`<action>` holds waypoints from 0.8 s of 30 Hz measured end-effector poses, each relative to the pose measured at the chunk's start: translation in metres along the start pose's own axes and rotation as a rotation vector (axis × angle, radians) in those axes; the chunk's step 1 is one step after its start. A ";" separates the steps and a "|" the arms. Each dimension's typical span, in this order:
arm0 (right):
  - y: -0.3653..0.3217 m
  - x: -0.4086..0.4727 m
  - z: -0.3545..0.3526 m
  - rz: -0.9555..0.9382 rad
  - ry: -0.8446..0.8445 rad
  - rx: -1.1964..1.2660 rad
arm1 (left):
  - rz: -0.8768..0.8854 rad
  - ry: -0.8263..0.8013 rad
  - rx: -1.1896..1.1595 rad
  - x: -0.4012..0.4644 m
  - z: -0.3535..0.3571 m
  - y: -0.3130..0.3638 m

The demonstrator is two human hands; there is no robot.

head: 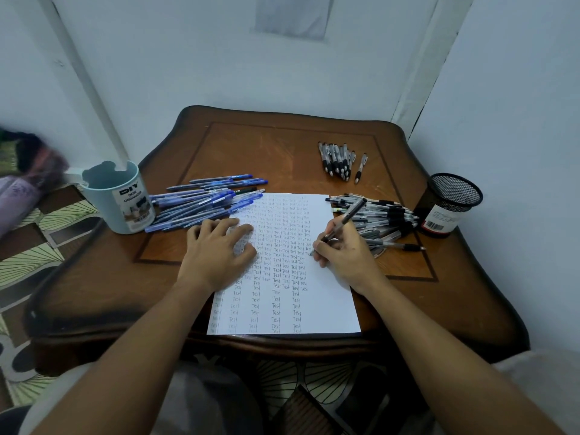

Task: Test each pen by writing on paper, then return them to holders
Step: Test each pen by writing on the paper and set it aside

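Left hand (216, 252): laid flat on the paper (326, 296), fingers (241, 229) spread, nothing held.
Right hand (345, 255): fingers curled round a black pen (346, 219), tip set on the paper.

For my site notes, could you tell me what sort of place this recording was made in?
Probably a corner of a home room, not an office: a small carved wooden table pushed against plain white walls, patterned floor covering beside it, and bundled fabric at the left edge.
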State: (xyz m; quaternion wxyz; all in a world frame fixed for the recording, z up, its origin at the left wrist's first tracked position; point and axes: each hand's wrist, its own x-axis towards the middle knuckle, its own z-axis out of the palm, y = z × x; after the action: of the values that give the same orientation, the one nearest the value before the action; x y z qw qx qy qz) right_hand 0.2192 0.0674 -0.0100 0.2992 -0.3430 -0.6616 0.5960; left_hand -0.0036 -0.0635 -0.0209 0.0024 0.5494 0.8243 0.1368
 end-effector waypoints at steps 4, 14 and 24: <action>0.003 0.001 -0.003 0.001 0.029 0.062 | -0.003 0.006 0.003 0.001 0.000 0.000; 0.001 0.002 0.001 0.015 0.041 0.033 | 0.003 -0.001 0.001 0.000 0.000 0.000; -0.007 0.001 -0.001 0.054 0.045 0.249 | 0.001 -0.013 0.002 0.000 0.000 -0.001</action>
State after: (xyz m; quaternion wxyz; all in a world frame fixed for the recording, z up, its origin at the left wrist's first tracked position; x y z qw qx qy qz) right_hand 0.2186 0.0686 -0.0029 0.3379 -0.3340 -0.5663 0.6735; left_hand -0.0048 -0.0635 -0.0213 0.0070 0.5506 0.8242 0.1322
